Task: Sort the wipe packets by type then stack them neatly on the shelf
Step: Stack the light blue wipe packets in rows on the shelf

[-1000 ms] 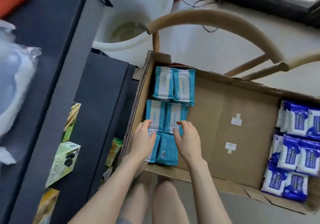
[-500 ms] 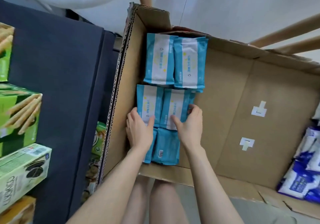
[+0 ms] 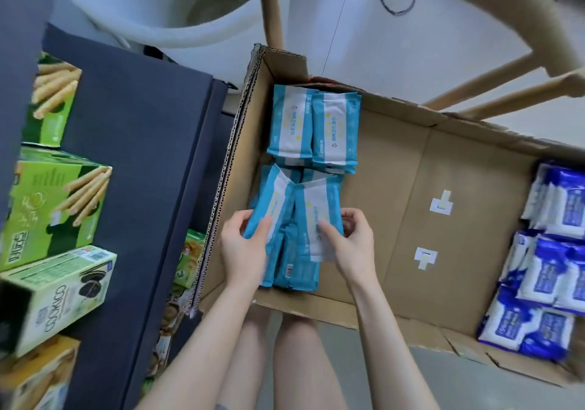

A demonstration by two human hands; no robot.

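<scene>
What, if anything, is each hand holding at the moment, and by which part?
The left hand grips the left teal packet by its near end; the right hand grips the right teal packet likewise, thumb on its front.

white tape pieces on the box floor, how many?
2. One tape piece lies farther from the person, the other nearer, both on the bare cardboard box floor between the teal packets and blue packets. Packets could cover more.

Soft, even daylight, bright on the floor (image 3: 411, 61); faint shadows. Wide-angle distortion bends the chair (image 3: 272, 13); motion blur smears the boxes (image 3: 53, 207) at left and blue packets (image 3: 554, 251) at right.
</scene>
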